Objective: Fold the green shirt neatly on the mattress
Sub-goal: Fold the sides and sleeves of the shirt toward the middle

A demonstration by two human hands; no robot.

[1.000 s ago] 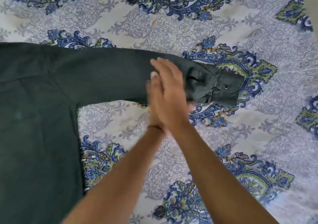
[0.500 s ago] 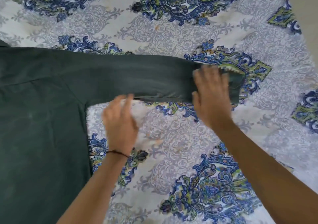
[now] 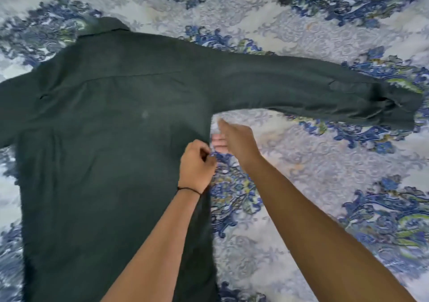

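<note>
The dark green shirt (image 3: 111, 125) lies flat, back side up, on the patterned mattress (image 3: 313, 167), collar at the far side. Its right sleeve (image 3: 313, 90) stretches out to the right, cuff at the far right. My left hand (image 3: 197, 164), with a thin black band on the wrist, is curled at the shirt's right side seam just below the armpit and seems to pinch the fabric edge. My right hand (image 3: 236, 139) hovers right beside it, fingers extended toward the armpit, holding nothing that I can see. The left sleeve runs out of view at the left edge.
The mattress cover is white and grey with blue and green floral patterns; it spreads bare to the right of the shirt body and beyond the collar.
Both hands left the right sleeve and moved left to the shirt's side seam under the armpit. My view shifted left, so the whole shirt back and collar now show.
</note>
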